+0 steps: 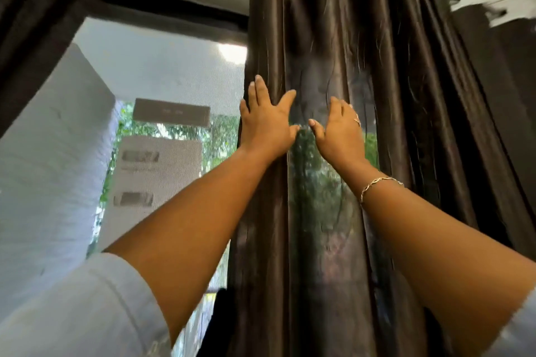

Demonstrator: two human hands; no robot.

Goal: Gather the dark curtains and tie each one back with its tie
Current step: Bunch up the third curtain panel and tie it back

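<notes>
Dark curtain (385, 95) hangs beside the window (162, 66), and I press my left hand (265, 124) and right hand (338, 133) flat on it. My fingers (259, 87) are wide, holding nothing, I think to push the folds together.

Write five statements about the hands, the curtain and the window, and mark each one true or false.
1. The left hand and the right hand both lie on the curtain. True.
2. The bracelet is on the left arm. False: it is on the right arm.
3. The curtain covers the whole window. False: the glass to the left of the curtain is bare.
4. The left hand's fingers are straight. True.
5. The right hand wears a ring. True.
</notes>
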